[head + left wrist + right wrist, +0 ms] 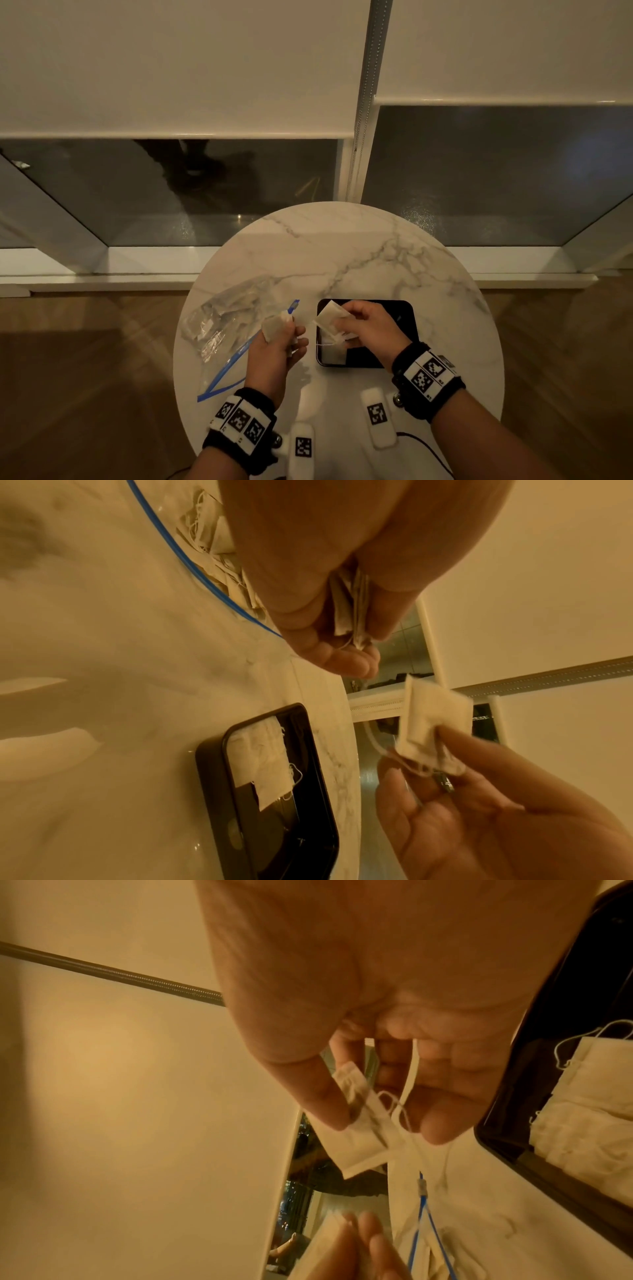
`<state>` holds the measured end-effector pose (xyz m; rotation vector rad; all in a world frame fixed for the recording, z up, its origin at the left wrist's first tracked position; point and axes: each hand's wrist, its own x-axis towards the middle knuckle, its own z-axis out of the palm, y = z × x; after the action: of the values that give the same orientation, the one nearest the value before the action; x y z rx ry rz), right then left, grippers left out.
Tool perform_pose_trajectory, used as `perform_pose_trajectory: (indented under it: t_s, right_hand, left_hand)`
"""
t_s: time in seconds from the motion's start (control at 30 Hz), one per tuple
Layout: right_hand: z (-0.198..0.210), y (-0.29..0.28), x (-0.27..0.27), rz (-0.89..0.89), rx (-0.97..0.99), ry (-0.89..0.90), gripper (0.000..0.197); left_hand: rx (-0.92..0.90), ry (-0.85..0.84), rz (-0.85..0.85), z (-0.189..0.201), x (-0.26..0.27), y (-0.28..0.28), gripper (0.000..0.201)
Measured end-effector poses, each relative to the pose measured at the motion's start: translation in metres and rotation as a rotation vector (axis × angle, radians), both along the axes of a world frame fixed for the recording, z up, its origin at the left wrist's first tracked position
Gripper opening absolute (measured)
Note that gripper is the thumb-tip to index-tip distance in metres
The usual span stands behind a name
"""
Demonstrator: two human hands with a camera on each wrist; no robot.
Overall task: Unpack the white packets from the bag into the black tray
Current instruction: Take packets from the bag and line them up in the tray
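A clear zip bag (226,322) with a blue seal lies open on the left of the round marble table (342,246), white packets still inside it (209,539). My left hand (284,339) grips a small bunch of white packets (274,327) beside the bag's mouth. My right hand (356,325) pinches one white packet (330,317) by its lower edge over the left end of the black tray (404,308); a thin string hangs from it. Other white packets (260,761) lie in the tray's left part.
Two white tagged marker blocks (376,414) (303,445) lie at the table's near edge, with a dark cable (428,445) beside them. Beyond the table are a window sill and glass panes (239,192). Wooden floor surrounds the table.
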<state>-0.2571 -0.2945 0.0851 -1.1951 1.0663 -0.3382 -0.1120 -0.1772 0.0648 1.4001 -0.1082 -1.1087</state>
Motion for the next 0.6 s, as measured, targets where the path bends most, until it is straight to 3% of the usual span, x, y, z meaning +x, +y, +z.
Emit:
perform_pose_trajectory:
  t_s: [0.17,0.33,0.47,0.6]
  right_hand:
    - [-0.012,-0.021,-0.01,-0.08,0.082,0.004,0.015]
    - [-0.043,-0.045,-0.027,-0.033,-0.063,0.26,0.029]
    - [-0.075,-0.065,-0.034,0.136,-0.287,0.523,0.031]
    - [-0.093,-0.076,-0.03,0.313,-0.343,0.706,0.024]
  left_hand:
    - [0.049,0.024,0.0,-0.01,0.006,0.001,0.022]
    - [0.064,0.025,0.023,-0.013,0.018,0.003,0.023]
    - [0.067,0.007,0.03,-0.015,0.025,0.006,0.025]
    - [0.073,-0.004,0.032,-0.015,0.025,0.01,0.024]
